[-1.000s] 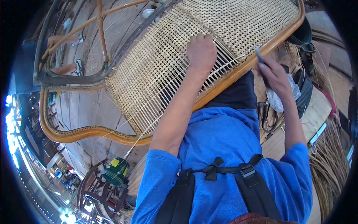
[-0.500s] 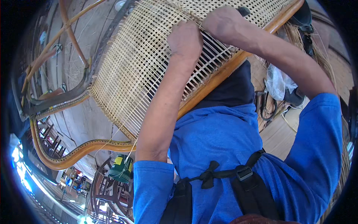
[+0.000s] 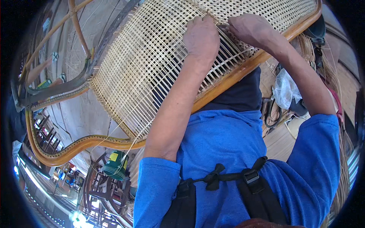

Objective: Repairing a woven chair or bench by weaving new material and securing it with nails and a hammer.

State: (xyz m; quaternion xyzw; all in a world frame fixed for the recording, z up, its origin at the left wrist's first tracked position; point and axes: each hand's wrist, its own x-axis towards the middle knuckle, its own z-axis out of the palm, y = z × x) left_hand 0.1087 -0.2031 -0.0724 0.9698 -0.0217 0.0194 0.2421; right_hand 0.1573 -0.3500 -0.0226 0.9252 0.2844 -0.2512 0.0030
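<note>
A cane-woven panel in a varnished wooden frame lies across my lap. The weave is dense at the far side, while near the front rail only parallel strands cross an open gap. My left hand rests on the weave beside this gap, fingers curled and closed; its fingertips are hidden against the cane. Just to its right, my right hand is closed around a thin dark tool, of which little shows. Loose strands trail from the panel's lower left corner.
The frame's curved arm, lined with small holes, reaches left. Below it stands a green container. At right are a clear plastic bag, dark-handled scissors and bundled cane strands. Wooden poles cross at the upper left.
My right hand has moved a little away from my left, widening the space between them. A dark end that stuck out beyond my right hand no longer shows. The whole view has shifted slightly.
</note>
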